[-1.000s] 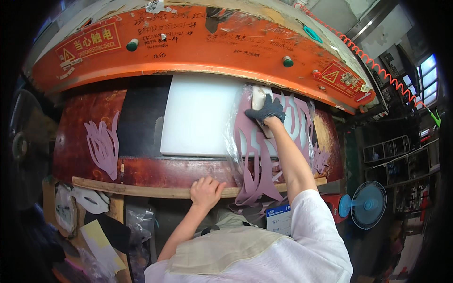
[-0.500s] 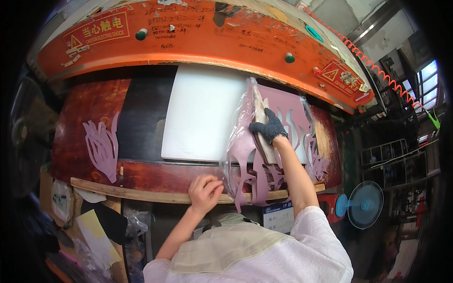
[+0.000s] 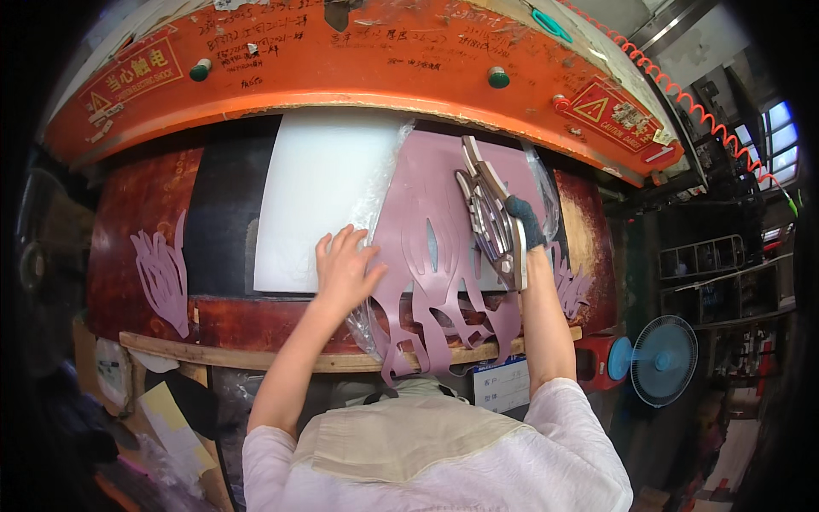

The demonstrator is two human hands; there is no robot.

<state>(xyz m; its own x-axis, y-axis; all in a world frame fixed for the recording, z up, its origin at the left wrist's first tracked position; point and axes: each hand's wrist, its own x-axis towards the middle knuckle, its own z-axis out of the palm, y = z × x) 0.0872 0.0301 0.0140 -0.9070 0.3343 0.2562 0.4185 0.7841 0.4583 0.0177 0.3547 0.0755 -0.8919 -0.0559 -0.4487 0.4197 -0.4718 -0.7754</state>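
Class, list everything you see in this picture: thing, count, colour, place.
white sheet: one, white, on the dark bed under the orange housing.
mauve cut sheet: one, mauve, right of the white sheet, strips hanging over the wooden ledge.
cutting die: one, pale wood and metal, tilted up over the mauve sheet.
mauve offcut: one, mauve, at the left of the bed.
orange housing: one, orange, across the top.
fan: one, blue, lower right.
left hand: bare, flat on the white sheet's edge.
right hand: dark glove, holding the cutting die.

Background: 1 round blue electric fan stood right, beside dark metal shelving; a bright window lit the workshop.
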